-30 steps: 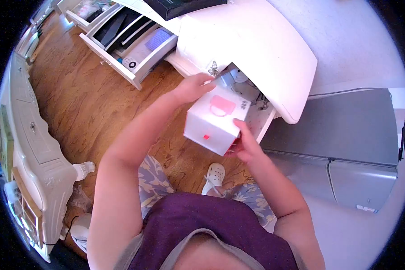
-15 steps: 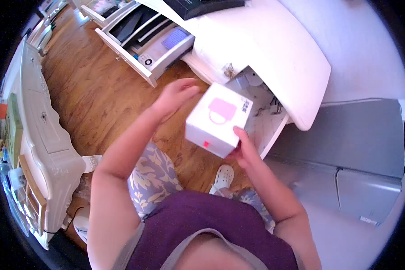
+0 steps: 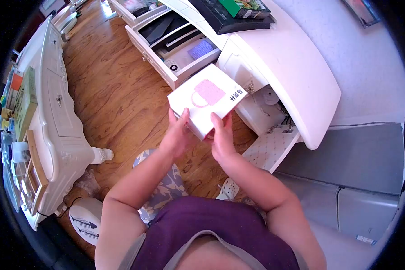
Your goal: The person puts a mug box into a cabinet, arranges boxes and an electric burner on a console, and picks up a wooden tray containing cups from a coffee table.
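The left hand (image 3: 176, 137), off the white mug box (image 3: 204, 96) half a second ago, has come back to it, and the box has turned, its red tab gone from sight. Now both hands have it, out in front of the purple top (image 3: 207, 216). The left thumb lies over the near left edge of the lid; the right hand (image 3: 222, 141) has its thumb on the near right edge, the other fingers curled down the side. Both grips are closed on the box, which reaches out beyond the fingertips, pink mug picture upward. Below, on the wooden floor (image 3: 108, 90), I see a white clog (image 3: 230, 189). Past the hands, the cabinet door (image 3: 270, 150) hangs open under the white table (image 3: 297, 63), and a divided drawer (image 3: 180, 49) stands pulled out, a purple woven item (image 3: 200, 49) inside. A green box (image 3: 245, 8) sits on a black box (image 3: 231, 20) farther back.
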`<state>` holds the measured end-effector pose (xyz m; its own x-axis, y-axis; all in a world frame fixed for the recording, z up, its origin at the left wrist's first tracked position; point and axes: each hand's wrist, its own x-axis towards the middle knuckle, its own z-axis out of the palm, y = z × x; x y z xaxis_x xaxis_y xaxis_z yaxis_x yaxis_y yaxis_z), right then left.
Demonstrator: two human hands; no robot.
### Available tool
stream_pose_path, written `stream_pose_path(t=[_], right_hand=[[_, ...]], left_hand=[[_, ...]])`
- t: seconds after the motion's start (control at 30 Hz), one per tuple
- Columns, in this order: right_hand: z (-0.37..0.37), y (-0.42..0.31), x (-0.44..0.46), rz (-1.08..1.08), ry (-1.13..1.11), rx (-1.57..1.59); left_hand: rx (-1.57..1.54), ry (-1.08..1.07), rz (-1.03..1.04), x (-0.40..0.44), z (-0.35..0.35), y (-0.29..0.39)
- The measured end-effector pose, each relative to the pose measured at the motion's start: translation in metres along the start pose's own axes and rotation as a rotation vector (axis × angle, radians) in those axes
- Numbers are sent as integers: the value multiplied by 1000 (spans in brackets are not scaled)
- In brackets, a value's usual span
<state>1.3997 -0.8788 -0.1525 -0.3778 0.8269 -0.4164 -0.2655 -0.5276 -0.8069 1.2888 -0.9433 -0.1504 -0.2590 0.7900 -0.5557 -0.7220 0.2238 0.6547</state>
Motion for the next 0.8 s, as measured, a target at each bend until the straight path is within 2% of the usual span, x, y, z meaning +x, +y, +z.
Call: stream_pose_path(t=[0.1, 0.13, 0.2, 0.23, 0.27, 0.33, 0.4, 0.43, 0.47, 0.53, 0.57, 0.63, 0.67, 0.73, 0.77, 0.8], right_hand=[[23, -5, 0, -2, -25, 21], [23, -3, 8, -41, -99, 6], [30, -10, 16, 15, -128, -83], [27, -14, 23, -36, -260, -231], [15, -7, 40, -74, -269, -485], [36, -91, 8, -106, -439, -684], [1, -110, 39, -818, -220, -1059], [-11, -133, 51, -1095, -164, -1151], [-22, -158, 60, -1376, -100, -1231], [-46, -192, 76, -1443, 74, -1597], [-57, -200, 85, -1444, 79, -1596], [-83, -201, 103, -1266, 222, -1909], [-97, -199, 116, -1265, 222, -1909], [-110, -194, 133, -940, 257, -1914], [-117, -195, 141, -930, 259, -1912], [-111, -198, 138, -909, 234, -1912]], left_hand=[[-16, 52, 63, 0, 6, 12], [-19, 80, 91, 3, 6, 16], [17, 139, 152, 17, 1, 31], [-1, 163, 173, 32, -8, 39], [-19, 189, 193, 48, -19, 49], [-94, 244, 250, 70, -27, 78], [-15, 303, 401, 94, -32, 104], [13, 263, 570, 126, -50, 107], [-45, 324, 460, 127, -45, 120], [-40, 394, 412, 150, -42, 133], [-38, 391, 413, 168, -44, 139], [15, 359, 399, 201, -49, 145], [16, 358, 399, 211, -50, 148], [1, 409, 149, 217, -38, 158], [26, 472, 130, 218, -33, 158], [-56, 381, 167, 231, -41, 156]])
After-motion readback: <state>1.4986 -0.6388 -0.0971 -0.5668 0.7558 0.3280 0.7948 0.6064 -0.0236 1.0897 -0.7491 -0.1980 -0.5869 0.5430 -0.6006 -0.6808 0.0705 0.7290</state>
